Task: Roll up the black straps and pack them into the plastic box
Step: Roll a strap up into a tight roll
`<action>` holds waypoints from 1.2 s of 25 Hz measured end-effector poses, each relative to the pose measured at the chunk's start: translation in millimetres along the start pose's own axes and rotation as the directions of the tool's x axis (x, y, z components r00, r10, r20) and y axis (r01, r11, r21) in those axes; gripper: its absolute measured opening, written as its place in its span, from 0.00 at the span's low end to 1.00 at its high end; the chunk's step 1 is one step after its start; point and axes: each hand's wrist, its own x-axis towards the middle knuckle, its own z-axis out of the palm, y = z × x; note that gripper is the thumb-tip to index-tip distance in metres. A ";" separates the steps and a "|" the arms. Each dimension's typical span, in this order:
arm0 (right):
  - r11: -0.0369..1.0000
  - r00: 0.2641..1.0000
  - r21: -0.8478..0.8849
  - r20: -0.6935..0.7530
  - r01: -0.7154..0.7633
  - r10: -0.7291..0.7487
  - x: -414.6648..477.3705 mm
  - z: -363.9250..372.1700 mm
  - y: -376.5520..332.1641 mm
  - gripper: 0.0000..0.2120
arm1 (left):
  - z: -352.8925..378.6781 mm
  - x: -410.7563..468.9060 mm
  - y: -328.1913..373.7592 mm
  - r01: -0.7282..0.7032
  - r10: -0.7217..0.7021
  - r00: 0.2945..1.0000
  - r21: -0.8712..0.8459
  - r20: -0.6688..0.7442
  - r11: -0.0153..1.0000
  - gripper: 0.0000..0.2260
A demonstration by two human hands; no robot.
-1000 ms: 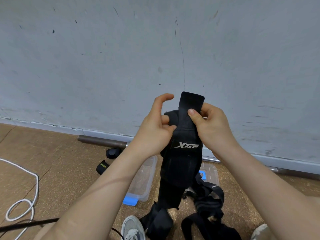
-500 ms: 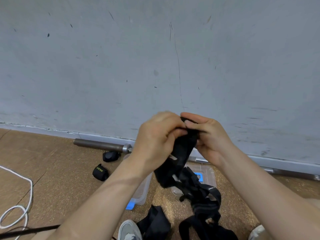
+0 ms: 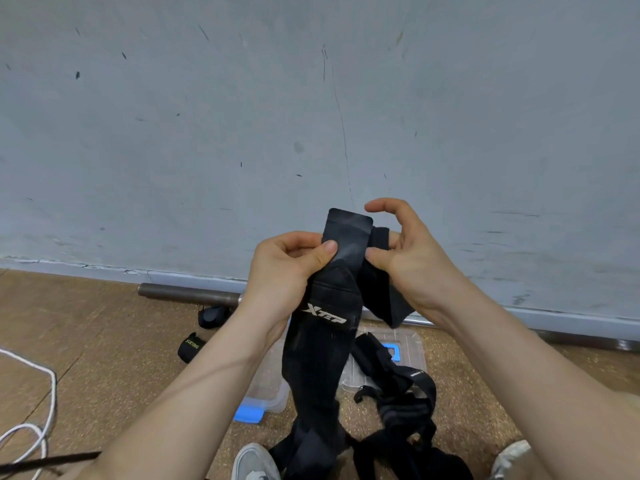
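1. The left hand (image 3: 287,268) and right hand (image 3: 412,261) are raised side by side in front of the grey wall (image 3: 207,133), with one black strap (image 3: 322,341) held between them.
2. The left hand pinches the strap near its top end: the thumb lies flat on the front face and the fingers curl in behind it.
3. The strap's squared top end stands up just above the left thumb, and white "XTEP" lettering shows below the hand.
4. The right hand grips a narrower fold of the same strap just beside the left thumb. Its thumb presses on the fold, while the forefinger is lifted and hooked, touching nothing.
5. From the left hand the wide part hangs straight down between the forearms to the floor; a shorter flap hangs under the right palm.
6. The clear plastic box (image 3: 268,389), with a blue latch, sits on the brown floor (image 3: 104,358) below the left wrist, partly hidden by the arm.
7. A clear lid (image 3: 412,336) lies just right of the hanging strap, with a heap of loose black straps (image 3: 398,410) partly over it.
8. A rolled strap (image 3: 190,346) lies on the floor left of the box, well apart from the hands.
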 end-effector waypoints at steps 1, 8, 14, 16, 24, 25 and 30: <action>1.000 1.000 0.015 0.003 0.005 -0.005 0.2 0.9 0.3 0.26 | 1.6 0.7 -1.2 0.009 -0.010 1.000 -0.012 -0.027 1.000 0.02; 0.988 1.000 0.151 -0.007 -0.002 0.003 -0.5 9.5 3.4 0.30 | 8.2 -2.6 -5.5 0.020 -0.015 0.989 0.036 -0.149 0.999 0.07; 1.000 1.000 0.026 -0.024 -0.013 0.013 -9.1 21.0 -2.9 0.23 | 3.3 -4.2 -0.8 0.038 -0.025 0.994 0.113 -0.111 0.993 0.21; 0.836 0.997 -0.547 -0.032 0.044 -0.073 -10.1 20.2 -3.6 0.19 | 4.1 -8.2 2.0 0.030 -0.029 0.999 0.032 -0.036 0.999 0.20; 0.121 0.612 -0.864 0.240 0.488 -0.754 -7.5 26.4 9.5 0.07 | 4.1 -14.7 7.4 -0.090 0.090 0.996 0.031 -0.004 0.995 0.23; 0.145 0.661 -0.860 0.258 0.490 -0.704 -9.0 28.8 12.8 0.09 | 3.3 -14.6 8.2 -0.099 0.099 0.995 0.009 -0.023 0.995 0.23; 0.334 0.908 -0.862 0.284 0.382 -0.307 -20.6 36.8 10.8 0.30 | 0.7 -14.1 11.2 -0.123 0.119 0.991 -0.062 -0.061 0.991 0.21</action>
